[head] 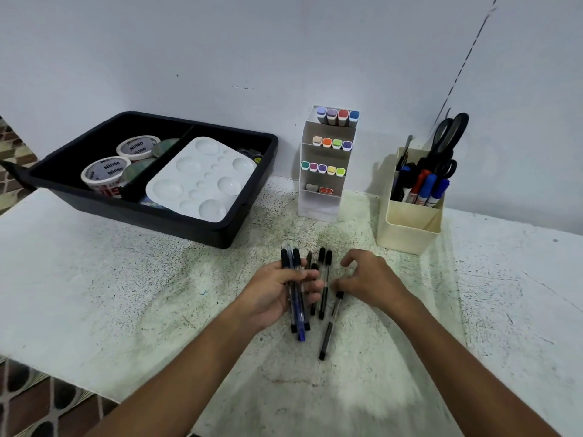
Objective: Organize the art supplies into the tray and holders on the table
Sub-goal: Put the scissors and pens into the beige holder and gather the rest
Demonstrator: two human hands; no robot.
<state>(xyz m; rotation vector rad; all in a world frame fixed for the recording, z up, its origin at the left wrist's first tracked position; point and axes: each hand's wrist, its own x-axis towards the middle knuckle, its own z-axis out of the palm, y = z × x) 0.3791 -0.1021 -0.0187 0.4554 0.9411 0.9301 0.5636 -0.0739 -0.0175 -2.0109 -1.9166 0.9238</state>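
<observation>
My left hand [277,291] grips a bundle of black and blue pens [296,307] at the middle of the table, their caps pointing away from me. Just right of it, a few more black pens [324,279] lie on the table. A single black pen [329,326] lies slanted nearer to me. My right hand [369,279] hovers over the loose pens with curled fingers and holds nothing. A cream pen holder [410,222] stands at the back right with markers and scissors [448,137] in it.
A black tray [239,216] at the back left holds tape rolls [105,171] and a white paint palette [198,178]. A white tiered marker stand [328,162] with coloured markers stands between tray and holder. The table's left edge drops off to a tiled floor.
</observation>
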